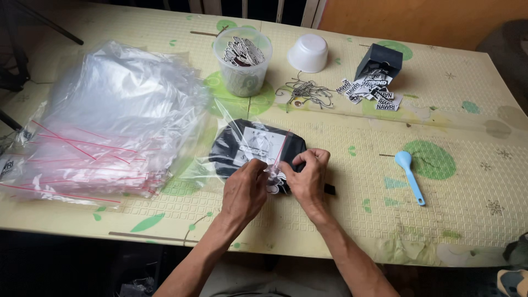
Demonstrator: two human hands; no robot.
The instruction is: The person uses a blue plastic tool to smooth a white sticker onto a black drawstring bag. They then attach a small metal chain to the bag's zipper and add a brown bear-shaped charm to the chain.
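Observation:
A folded black garment with a white printed panel (256, 146) lies inside a clear plastic bag with a red seal strip (234, 118) on the table. My left hand (245, 190) and my right hand (308, 175) meet at the bag's near edge. Both pinch the plastic opening and a small tag there, fingers closed on it.
A tall stack of clear bags with red strips (107, 118) fills the left side. Behind are a clear tub of stickers (242, 61), a white bowl (308, 53), a tangle of metal hooks (308, 92), a black box with loose labels (378, 63), and a blue spoon (410, 175) at right.

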